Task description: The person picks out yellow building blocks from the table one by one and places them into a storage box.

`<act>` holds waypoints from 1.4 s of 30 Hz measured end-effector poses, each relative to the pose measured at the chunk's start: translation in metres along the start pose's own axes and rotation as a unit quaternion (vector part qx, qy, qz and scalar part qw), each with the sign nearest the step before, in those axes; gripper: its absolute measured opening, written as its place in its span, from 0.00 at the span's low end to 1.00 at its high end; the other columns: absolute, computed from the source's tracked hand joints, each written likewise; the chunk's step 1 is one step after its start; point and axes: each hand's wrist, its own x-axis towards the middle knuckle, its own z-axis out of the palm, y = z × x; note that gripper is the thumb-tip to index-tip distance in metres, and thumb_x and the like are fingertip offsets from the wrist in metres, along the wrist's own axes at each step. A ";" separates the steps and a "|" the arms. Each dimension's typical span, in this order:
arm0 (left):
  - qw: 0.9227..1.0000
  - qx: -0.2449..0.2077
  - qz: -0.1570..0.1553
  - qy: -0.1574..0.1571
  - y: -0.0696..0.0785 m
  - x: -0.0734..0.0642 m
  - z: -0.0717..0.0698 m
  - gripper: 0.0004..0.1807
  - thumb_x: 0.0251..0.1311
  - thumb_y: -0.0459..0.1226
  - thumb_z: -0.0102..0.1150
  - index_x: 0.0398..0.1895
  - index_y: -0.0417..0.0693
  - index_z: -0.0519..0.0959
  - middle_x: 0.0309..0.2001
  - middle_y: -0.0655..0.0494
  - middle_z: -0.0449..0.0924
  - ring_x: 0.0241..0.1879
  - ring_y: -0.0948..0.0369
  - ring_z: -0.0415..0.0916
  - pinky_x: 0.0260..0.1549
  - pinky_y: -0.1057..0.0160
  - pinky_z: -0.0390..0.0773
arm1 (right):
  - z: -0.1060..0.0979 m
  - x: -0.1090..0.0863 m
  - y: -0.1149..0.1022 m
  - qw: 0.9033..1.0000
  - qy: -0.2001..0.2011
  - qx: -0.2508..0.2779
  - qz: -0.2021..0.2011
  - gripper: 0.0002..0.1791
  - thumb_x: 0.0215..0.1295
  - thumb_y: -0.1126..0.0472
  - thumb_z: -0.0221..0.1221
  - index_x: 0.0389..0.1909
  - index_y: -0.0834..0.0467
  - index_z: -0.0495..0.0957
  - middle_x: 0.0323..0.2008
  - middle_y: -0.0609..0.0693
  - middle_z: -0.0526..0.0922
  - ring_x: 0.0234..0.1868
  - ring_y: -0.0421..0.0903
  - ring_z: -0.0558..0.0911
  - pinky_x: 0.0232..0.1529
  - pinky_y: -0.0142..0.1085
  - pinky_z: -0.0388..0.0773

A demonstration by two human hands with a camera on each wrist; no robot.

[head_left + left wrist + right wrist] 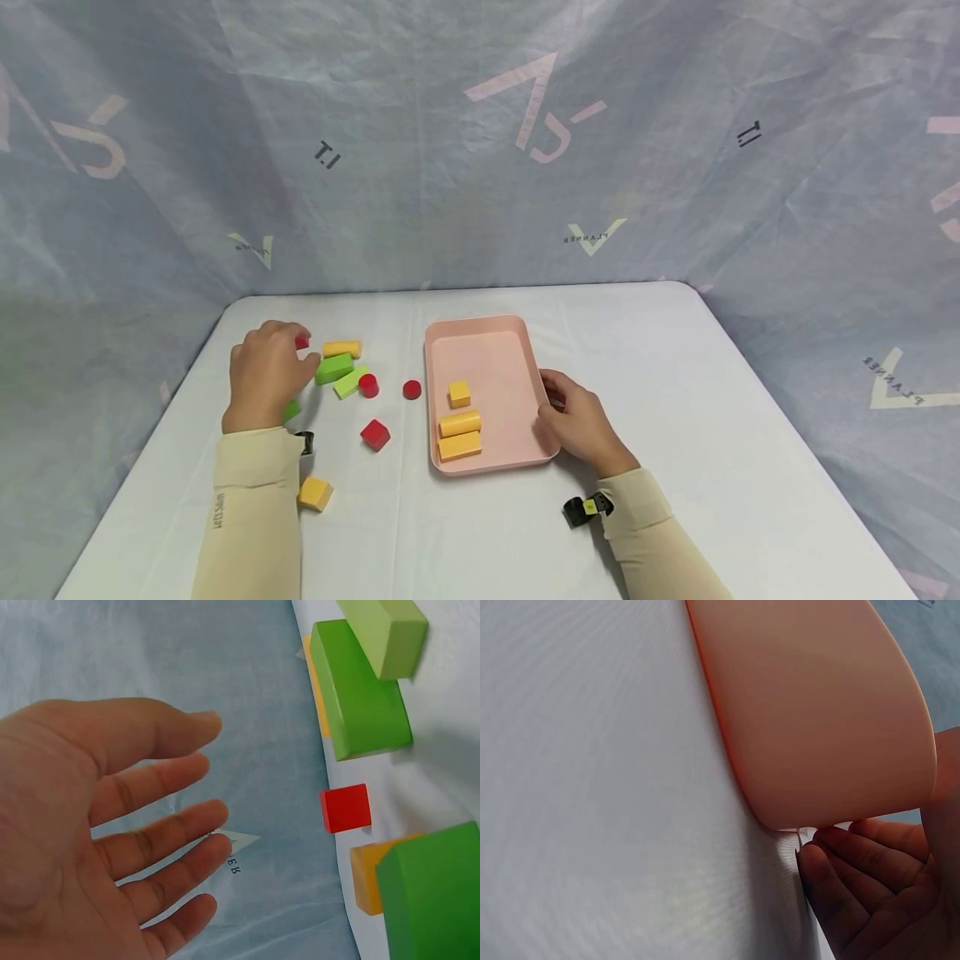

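My left hand (266,371) hovers over the left part of the table, fingers spread and loosely bent. In the left wrist view its palm holds nothing. Near its fingertips lies a small red block (346,808), with green blocks (360,690) and a yellow block (367,877) around it. My right hand (585,421) grips the right wall of a pink tray (498,375). Its thumb lies over the rim, while the fingers (870,859) are against the outside. Inside the tray are a yellow cube (459,394), a yellow cylinder (460,423) and a yellow rectangular block (460,447).
Between the left hand and the tray lie a red cube (376,435), a red cylinder (368,385), a red round piece (412,389) and a yellow cylinder (342,349). Another yellow block (315,493) sits beside the left sleeve. Grey printed cloth (420,167) hangs behind the white table (675,375).
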 end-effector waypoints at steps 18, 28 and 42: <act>0.997 0.009 -0.063 -0.049 -0.018 0.002 0.006 0.22 0.64 0.41 0.62 0.57 0.37 0.80 0.55 0.29 0.77 0.50 0.32 0.72 0.48 0.32 0.67 | -0.001 0.001 -0.001 1.000 0.000 0.000 0.008 0.30 0.67 0.62 0.56 0.72 0.52 0.72 0.60 0.50 0.84 0.60 0.48 0.85 0.61 0.46 0.81; 0.993 0.023 -0.091 -0.076 -0.025 -0.001 0.010 0.26 0.65 0.42 0.60 0.61 0.34 0.77 0.53 0.28 0.75 0.48 0.32 0.70 0.47 0.32 0.69 | 0.000 0.000 -0.004 1.000 -0.001 0.005 0.002 0.30 0.68 0.63 0.56 0.72 0.55 0.71 0.60 0.53 0.84 0.60 0.49 0.85 0.61 0.46 0.81; 0.983 0.036 -0.126 -0.129 -0.029 -0.001 0.015 0.29 0.67 0.44 0.57 0.65 0.34 0.73 0.55 0.26 0.72 0.49 0.30 0.69 0.52 0.29 0.68 | 0.000 -0.001 -0.003 1.000 0.000 0.003 -0.003 0.30 0.67 0.64 0.55 0.72 0.54 0.71 0.61 0.53 0.84 0.59 0.49 0.85 0.61 0.46 0.81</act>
